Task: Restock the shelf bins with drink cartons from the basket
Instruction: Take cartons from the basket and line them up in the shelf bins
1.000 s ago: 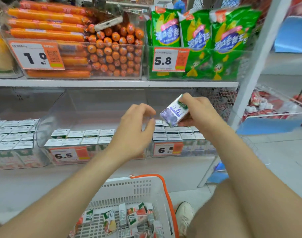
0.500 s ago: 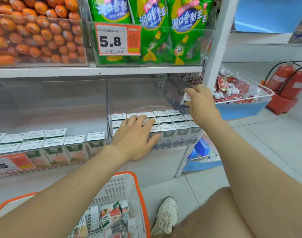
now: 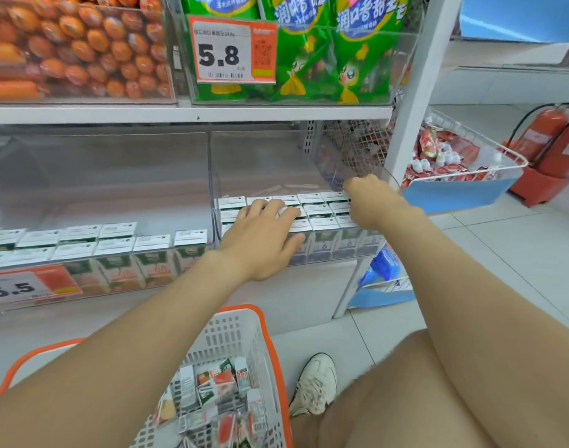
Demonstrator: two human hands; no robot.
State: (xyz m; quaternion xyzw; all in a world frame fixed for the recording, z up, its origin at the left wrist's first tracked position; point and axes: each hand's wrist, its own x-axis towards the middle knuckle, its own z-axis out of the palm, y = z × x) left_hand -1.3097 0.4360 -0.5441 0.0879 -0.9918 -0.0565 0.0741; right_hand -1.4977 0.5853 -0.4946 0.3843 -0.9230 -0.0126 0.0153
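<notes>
Drink cartons (image 3: 321, 211) stand in rows in the clear right bin (image 3: 260, 156), with more loose in the basket (image 3: 236, 331) below. Left hand (image 3: 263, 237) lies flat on the carton tops, fingers straight. Right hand (image 3: 370, 202) is at the bin's back-right corner; its fingers are hidden, so grip cannot be told.

Head camera looks down closely at shelf bins (image 3: 263, 156) and basket (image 3: 231, 337).

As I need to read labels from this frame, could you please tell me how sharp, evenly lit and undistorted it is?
Head view: light is flat and even, with no hard shadows; the white metal shelf post leans from wide-angle bending; the clear plastic bin wall is hazy with glare; the orange 5.8 price tag reads sharply, the white carton tops are soft.
</notes>
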